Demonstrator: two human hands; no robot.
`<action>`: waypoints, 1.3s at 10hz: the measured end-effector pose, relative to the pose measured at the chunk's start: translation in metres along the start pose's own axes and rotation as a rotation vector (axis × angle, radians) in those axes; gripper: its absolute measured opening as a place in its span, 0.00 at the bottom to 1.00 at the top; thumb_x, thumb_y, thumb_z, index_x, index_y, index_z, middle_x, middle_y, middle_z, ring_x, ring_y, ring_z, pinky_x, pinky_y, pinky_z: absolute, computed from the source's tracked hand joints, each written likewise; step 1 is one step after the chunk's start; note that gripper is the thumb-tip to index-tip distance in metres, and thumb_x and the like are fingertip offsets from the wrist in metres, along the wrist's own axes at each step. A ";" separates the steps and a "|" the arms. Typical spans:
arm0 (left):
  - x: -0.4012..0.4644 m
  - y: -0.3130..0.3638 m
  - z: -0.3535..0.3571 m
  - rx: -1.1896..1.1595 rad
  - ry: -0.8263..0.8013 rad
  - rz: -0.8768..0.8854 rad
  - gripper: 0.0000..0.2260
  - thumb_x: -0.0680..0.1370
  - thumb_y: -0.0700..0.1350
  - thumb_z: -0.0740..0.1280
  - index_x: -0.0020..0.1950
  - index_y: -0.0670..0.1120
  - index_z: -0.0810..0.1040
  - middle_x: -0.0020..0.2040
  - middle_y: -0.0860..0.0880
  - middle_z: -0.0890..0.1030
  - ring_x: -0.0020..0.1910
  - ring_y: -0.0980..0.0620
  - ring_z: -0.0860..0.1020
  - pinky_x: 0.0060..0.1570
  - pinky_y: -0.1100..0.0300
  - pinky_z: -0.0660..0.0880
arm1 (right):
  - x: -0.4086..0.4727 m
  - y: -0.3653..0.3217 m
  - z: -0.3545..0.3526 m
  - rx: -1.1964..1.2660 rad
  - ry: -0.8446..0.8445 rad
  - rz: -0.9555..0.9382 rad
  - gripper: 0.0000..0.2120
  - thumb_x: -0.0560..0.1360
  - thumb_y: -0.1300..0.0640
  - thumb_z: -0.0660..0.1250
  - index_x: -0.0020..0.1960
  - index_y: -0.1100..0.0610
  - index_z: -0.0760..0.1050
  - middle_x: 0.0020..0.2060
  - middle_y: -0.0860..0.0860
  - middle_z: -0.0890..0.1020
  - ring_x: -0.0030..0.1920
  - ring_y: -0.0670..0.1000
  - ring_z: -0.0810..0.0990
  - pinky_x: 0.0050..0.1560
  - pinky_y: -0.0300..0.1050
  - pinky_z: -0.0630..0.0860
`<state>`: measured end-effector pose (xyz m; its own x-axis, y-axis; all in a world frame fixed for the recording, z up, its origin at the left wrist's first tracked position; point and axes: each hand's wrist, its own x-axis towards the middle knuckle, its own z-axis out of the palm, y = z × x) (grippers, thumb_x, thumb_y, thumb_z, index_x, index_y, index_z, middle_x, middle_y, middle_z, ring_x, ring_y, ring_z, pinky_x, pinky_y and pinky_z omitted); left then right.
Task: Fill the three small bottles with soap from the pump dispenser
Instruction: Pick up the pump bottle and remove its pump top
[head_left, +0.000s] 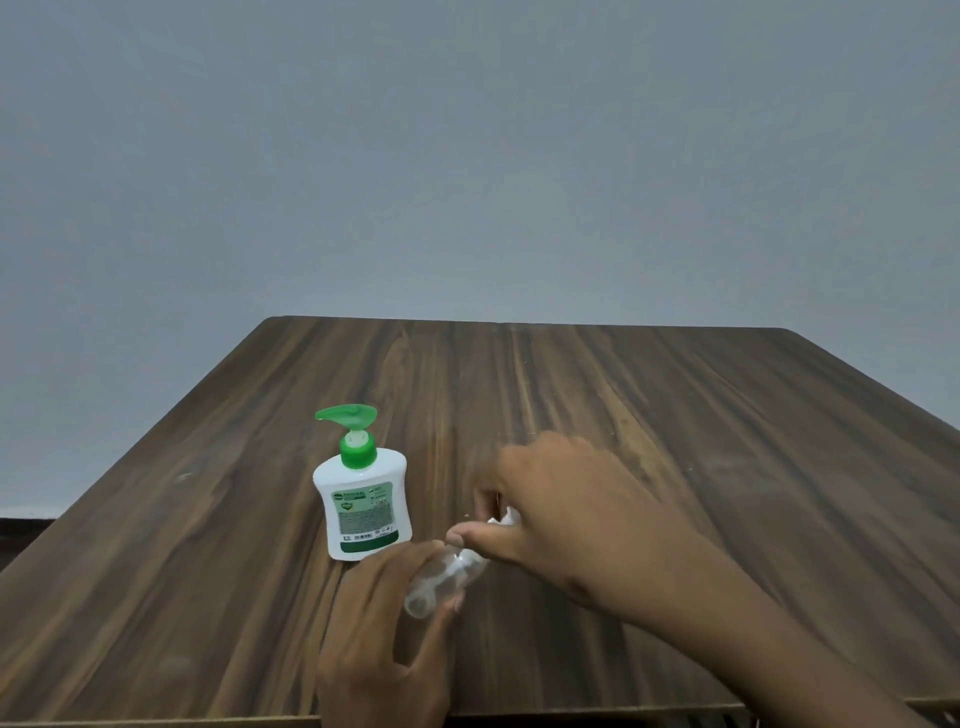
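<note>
One clear small bottle (441, 577) gripped in left hand (384, 639), top hidden by pinching right hand (561, 514); contents unclear.

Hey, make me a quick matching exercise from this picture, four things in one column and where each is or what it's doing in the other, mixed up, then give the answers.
Column one:
1. pump dispenser
2. small clear bottle
3. left hand
4. right hand

Column two:
A. works at the bottle's top end
B. stands upright on the wooden table
C. grips the bottle's body
D. held tilted above the table

Pairs: 1-B, 2-D, 3-C, 4-A
</note>
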<state>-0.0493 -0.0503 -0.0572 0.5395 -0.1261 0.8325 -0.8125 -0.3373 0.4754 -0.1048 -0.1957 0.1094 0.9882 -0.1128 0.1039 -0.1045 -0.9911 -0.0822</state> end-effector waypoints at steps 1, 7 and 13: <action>-0.006 -0.020 -0.008 -0.019 -0.091 -0.003 0.12 0.76 0.48 0.71 0.56 0.45 0.88 0.54 0.48 0.88 0.55 0.54 0.82 0.56 0.59 0.78 | 0.009 0.000 0.011 0.049 -0.027 -0.010 0.23 0.75 0.31 0.67 0.41 0.51 0.78 0.38 0.46 0.81 0.40 0.47 0.79 0.42 0.48 0.77; -0.007 -0.058 -0.020 -0.180 -0.259 -0.105 0.15 0.74 0.53 0.75 0.59 0.51 0.89 0.56 0.56 0.89 0.58 0.62 0.84 0.57 0.67 0.79 | 0.017 0.001 0.047 0.247 0.046 -0.112 0.30 0.73 0.27 0.60 0.31 0.54 0.69 0.26 0.48 0.72 0.31 0.51 0.73 0.36 0.50 0.71; -0.005 -0.058 -0.021 -1.490 -0.710 -0.723 0.26 0.85 0.56 0.68 0.62 0.30 0.81 0.39 0.40 0.81 0.32 0.50 0.80 0.35 0.60 0.76 | 0.003 0.018 0.044 0.553 0.063 -0.406 0.18 0.72 0.55 0.81 0.58 0.42 0.83 0.59 0.40 0.82 0.70 0.49 0.74 0.64 0.43 0.75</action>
<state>-0.0095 -0.0103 -0.0827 0.4968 -0.8186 0.2882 0.3232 0.4828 0.8139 -0.0992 -0.2113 0.0646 0.9268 0.2391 0.2897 0.3618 -0.7759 -0.5168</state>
